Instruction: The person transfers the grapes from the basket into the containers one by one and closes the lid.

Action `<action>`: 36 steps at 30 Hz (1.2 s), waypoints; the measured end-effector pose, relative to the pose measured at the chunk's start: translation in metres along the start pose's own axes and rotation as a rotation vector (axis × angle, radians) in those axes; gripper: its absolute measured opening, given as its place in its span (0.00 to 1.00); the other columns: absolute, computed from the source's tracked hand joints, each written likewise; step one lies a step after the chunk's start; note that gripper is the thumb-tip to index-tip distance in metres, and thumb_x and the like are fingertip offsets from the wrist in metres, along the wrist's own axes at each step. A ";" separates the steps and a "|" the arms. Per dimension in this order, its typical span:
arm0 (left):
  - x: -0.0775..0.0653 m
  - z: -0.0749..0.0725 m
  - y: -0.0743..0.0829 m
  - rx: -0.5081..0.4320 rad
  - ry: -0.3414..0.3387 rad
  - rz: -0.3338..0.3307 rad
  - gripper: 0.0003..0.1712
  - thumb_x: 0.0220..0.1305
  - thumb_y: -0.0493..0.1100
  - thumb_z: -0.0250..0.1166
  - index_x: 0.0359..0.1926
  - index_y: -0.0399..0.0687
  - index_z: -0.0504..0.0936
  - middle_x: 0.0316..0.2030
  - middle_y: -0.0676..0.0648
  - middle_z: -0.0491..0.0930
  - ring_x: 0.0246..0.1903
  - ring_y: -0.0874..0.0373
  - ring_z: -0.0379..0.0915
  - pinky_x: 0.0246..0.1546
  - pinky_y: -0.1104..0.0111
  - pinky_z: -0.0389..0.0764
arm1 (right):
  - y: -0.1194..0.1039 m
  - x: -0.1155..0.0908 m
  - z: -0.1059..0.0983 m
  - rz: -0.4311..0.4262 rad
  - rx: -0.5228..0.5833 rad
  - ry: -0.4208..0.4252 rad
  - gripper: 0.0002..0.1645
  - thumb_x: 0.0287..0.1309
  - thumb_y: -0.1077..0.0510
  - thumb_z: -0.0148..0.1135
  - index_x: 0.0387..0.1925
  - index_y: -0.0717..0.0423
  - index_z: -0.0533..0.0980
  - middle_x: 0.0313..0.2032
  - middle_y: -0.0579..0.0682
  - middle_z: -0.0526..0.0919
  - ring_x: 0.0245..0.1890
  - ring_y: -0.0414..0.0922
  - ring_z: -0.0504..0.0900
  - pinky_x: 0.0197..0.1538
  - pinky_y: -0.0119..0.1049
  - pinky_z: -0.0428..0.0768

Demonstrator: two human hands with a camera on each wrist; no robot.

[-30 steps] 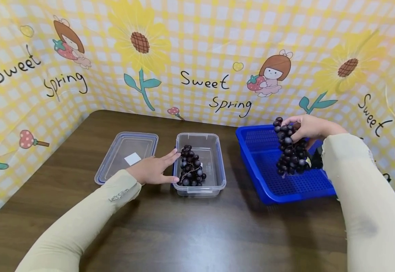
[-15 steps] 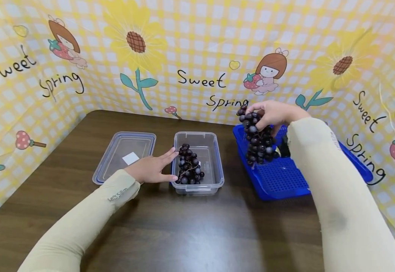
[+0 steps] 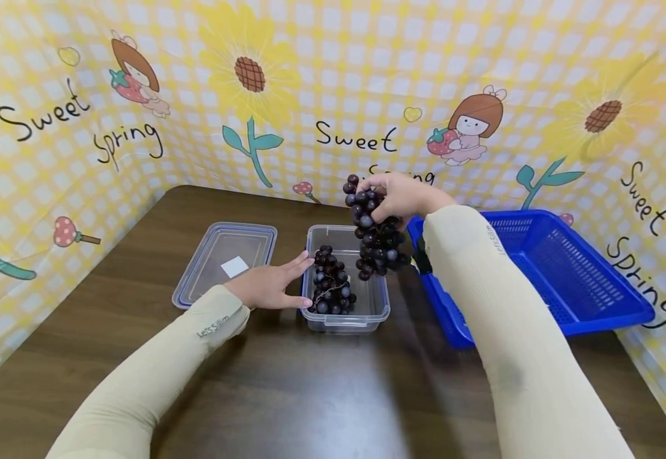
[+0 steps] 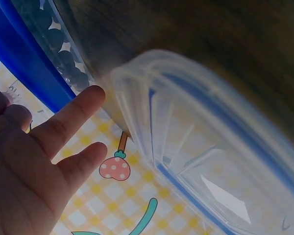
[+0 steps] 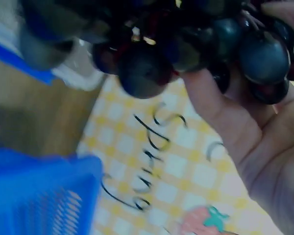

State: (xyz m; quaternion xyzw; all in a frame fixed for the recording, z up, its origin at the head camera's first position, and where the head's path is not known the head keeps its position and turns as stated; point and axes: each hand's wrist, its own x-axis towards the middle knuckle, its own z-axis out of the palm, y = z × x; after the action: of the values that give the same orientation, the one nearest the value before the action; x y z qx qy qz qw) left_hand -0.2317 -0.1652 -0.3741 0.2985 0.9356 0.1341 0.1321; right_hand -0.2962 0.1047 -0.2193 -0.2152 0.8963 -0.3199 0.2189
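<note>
My right hand (image 3: 404,196) grips a bunch of dark grapes (image 3: 375,239) from above, and it hangs over the right side of a clear plastic container (image 3: 370,299). The right wrist view shows the thumb and fingers around those grapes (image 5: 144,71). Inside the container, a second bunch of grapes (image 3: 331,284) lies along the left side. My left hand (image 3: 266,285) rests its fingertips at the container's left rim, fingers spread and fairly straight. In the left wrist view, the same hand (image 4: 44,152) is beside the container's wall, with grapes (image 4: 66,58) visible through it.
On the left lies a clear lid (image 3: 218,252) with a blue seal and a white label. A blue perforated basket (image 3: 585,274) stands to the right, partly behind the right sleeve. The brown table (image 3: 333,389) ends at a yellow checked cloth (image 3: 310,76) at the back.
My right hand has carried the grapes leftward from above the blue basket to above the container. The left hand has stayed at the container's rim.
</note>
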 end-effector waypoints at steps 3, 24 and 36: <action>0.002 0.001 0.000 -0.023 -0.003 -0.005 0.53 0.63 0.72 0.52 0.76 0.48 0.43 0.75 0.45 0.38 0.50 0.47 0.77 0.45 0.55 0.78 | 0.008 0.008 0.015 -0.032 0.119 0.045 0.29 0.53 0.71 0.60 0.57 0.54 0.69 0.57 0.58 0.72 0.50 0.57 0.73 0.30 0.47 0.83; 0.001 0.000 -0.002 -0.067 -0.013 -0.016 0.54 0.62 0.72 0.53 0.76 0.48 0.43 0.75 0.45 0.36 0.56 0.45 0.72 0.43 0.56 0.78 | 0.069 0.018 0.084 0.011 0.385 0.018 0.34 0.52 0.72 0.57 0.63 0.59 0.66 0.65 0.59 0.67 0.47 0.52 0.74 0.30 0.43 0.81; 0.002 0.000 -0.001 -0.063 -0.013 -0.016 0.53 0.63 0.71 0.53 0.76 0.47 0.44 0.75 0.45 0.37 0.59 0.44 0.69 0.49 0.53 0.76 | 0.067 0.030 0.099 -0.047 -0.032 0.129 0.34 0.51 0.71 0.60 0.63 0.57 0.71 0.55 0.60 0.77 0.34 0.47 0.73 0.31 0.33 0.71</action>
State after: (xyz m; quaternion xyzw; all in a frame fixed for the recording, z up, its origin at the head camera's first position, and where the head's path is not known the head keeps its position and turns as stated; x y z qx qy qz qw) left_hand -0.2334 -0.1645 -0.3747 0.2874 0.9325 0.1606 0.1485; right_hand -0.2846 0.0888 -0.3408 -0.2187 0.9083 -0.3237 0.1496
